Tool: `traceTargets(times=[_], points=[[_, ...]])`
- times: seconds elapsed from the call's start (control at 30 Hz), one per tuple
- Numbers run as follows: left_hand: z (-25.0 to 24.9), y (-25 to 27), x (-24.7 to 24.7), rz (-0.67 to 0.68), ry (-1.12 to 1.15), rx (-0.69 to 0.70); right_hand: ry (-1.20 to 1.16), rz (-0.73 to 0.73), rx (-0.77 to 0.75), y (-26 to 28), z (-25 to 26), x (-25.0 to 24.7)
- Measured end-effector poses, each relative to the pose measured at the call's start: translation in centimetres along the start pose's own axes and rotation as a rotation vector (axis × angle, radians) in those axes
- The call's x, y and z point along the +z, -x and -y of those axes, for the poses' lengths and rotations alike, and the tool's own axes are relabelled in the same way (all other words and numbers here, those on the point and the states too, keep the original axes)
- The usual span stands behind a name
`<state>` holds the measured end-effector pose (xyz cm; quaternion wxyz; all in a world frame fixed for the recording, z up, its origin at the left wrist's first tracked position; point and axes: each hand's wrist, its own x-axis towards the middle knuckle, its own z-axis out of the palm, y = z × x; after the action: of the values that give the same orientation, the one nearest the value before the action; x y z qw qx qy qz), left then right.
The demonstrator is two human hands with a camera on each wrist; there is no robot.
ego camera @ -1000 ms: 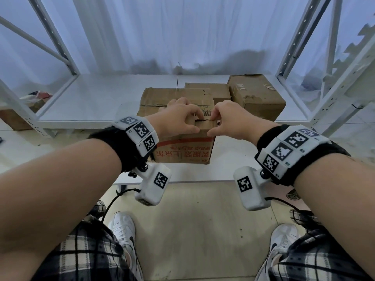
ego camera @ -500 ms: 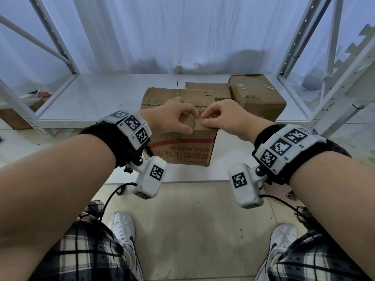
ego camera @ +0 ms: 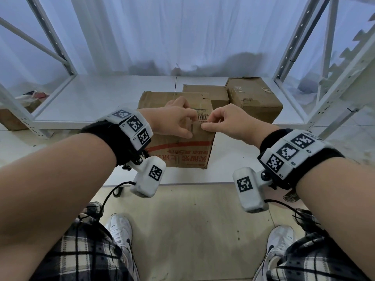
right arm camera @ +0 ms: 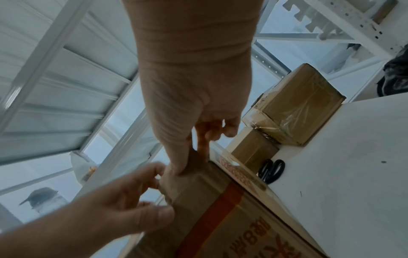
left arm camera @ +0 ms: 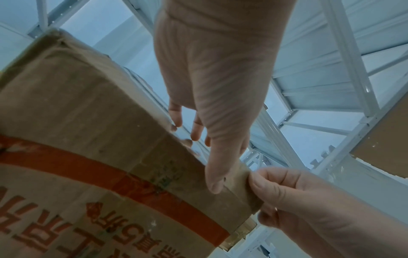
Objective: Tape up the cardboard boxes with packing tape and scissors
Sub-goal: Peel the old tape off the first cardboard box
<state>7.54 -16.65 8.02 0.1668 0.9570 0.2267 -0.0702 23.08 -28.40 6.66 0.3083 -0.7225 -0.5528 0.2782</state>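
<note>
The brown cardboard box with a red printed band stood upright at the front edge of the white table, directly ahead of the person and between both forearms. Two smaller brown cardboard boxes sat just behind it, to its right, one with clear tape already shining on it in the right wrist view. A strip of clear packing tape ran down the near right corner of the front box, so its long axis lay vertically along that edge.

Both hands met at the top of that corner. The left hand reached over the box top with fingers curved, its thumb pressing flat on the taped front face. The right hand came in from the box's right side, and its thumb and forefinger pinched the tape or cardboard at the very corner; which of the two could not be told. The right hand was nearer the corner edge, the left nearer the front face.

Black-handled scissors lay on the table beside the front box, to its right, untouched. No tape roll was visible.
</note>
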Motion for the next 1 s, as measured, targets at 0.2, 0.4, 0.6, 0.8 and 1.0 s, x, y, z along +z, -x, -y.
traceTargets(times=[0.2,0.4,0.6,0.8,1.0], points=[[1.0,0.3,-0.2,-0.035,0.190,-0.019,0.044,-0.116,0.126,-1.0,0.6,2.0],[1.2,0.3,0.2,-0.070,0.220,-0.045,0.141,-0.161,0.270,-1.9,2.1,2.7],[1.3,0.4,0.4,-0.086,0.233,-0.045,0.189,-0.094,0.285,-2.1,2.8,2.4],[1.5,0.4,0.4,-0.104,0.288,-0.043,0.066,-0.226,0.213,-1.4,1.9,2.1],[1.5,0.3,0.5,-0.113,0.303,-0.053,-0.022,-0.189,0.315,-1.8,2.5,2.9]])
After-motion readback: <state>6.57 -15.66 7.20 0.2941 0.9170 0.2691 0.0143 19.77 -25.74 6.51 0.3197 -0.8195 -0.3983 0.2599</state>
